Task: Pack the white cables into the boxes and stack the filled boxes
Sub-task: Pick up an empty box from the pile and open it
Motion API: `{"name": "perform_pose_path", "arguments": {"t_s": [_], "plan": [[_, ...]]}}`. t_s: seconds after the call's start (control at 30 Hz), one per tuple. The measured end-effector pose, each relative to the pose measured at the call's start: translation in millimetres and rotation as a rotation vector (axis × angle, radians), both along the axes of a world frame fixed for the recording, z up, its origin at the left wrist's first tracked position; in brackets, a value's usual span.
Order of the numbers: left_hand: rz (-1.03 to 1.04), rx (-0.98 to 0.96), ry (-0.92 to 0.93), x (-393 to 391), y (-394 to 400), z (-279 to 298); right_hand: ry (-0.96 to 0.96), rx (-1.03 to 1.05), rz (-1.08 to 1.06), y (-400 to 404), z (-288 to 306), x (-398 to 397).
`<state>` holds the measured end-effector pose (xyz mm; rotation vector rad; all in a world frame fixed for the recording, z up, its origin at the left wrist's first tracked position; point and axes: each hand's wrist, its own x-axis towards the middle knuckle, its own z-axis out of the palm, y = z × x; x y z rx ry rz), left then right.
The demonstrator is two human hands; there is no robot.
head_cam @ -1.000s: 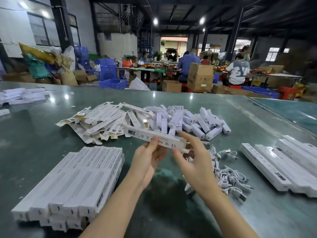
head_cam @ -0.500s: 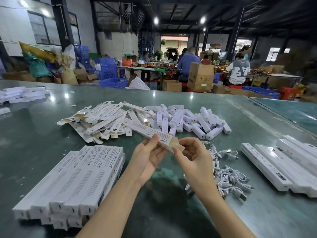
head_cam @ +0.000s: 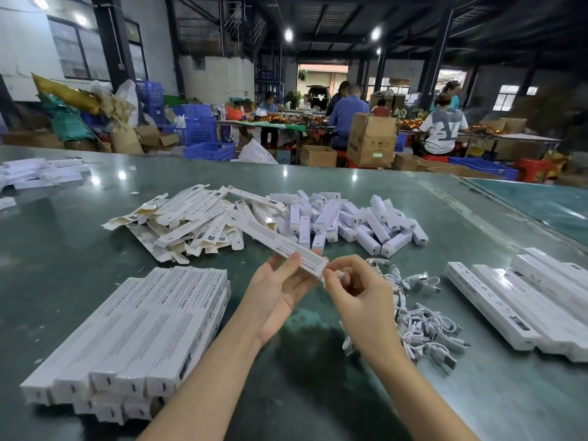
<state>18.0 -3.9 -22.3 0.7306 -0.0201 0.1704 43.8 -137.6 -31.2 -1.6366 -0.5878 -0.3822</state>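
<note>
Nearest you, on the left of the green worktop (head_cam: 318,393), sits the stack of filled boxes (head_cam: 133,332), long white cartons lying side by side in layers, their end flaps facing you. Just right of your forearms the heap of white cables (head_cam: 416,323) lies loose on the worktop, partly hidden behind your right wrist.

Above the worktop, your left hand (head_cam: 280,294) holds the long white box (head_cam: 283,246) from beneath, thumb pressed on its printed top face and fingers curled under it. The box slants away from you to the left, its near end between your two hands. Your right hand (head_cam: 353,291) pinches at that near end, fingertips (head_cam: 331,275) closed on the end flap or on something small and white there; which of the two you cannot tell.

To the right, well apart from the cables, a row of closed white cartons (head_cam: 521,300) lies parallel. Farther out, beyond the held box, a pile of flat, unfolded box blanks (head_cam: 187,218) spreads on the left, touching a pile of short white boxes (head_cam: 350,221) on the right. At the far left edge, more white cartons (head_cam: 41,173) lie scattered.

Past the worktop, people sit at tables among cardboard cartons (head_cam: 372,140) and blue crates (head_cam: 200,132).
</note>
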Motion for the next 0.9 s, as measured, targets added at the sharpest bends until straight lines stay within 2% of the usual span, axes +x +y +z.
{"name": "perform_pose_path", "arguments": {"t_s": [0.07, 0.2, 0.37, 0.63, 0.9], "plan": [[0.041, 0.029, 0.001, 1, 0, -1, 0.071, 0.033, 0.066, 2, 0, -3], [0.09, 0.053, -0.001, 2, 1, 0, 0.27, 0.249, 0.212, 5, 0, -5], [0.106, 0.076, -0.016, 3, 0, -1, 0.482, 0.332, 0.31, 5, -1, 3], [0.1, 0.12, -0.026, 1, 2, -1, 0.475, 0.342, 0.37, 2, 2, 3], [0.056, 0.186, -0.022, -2, 5, -3, 0.501, 0.266, 0.468, -7, 2, 8]]}}
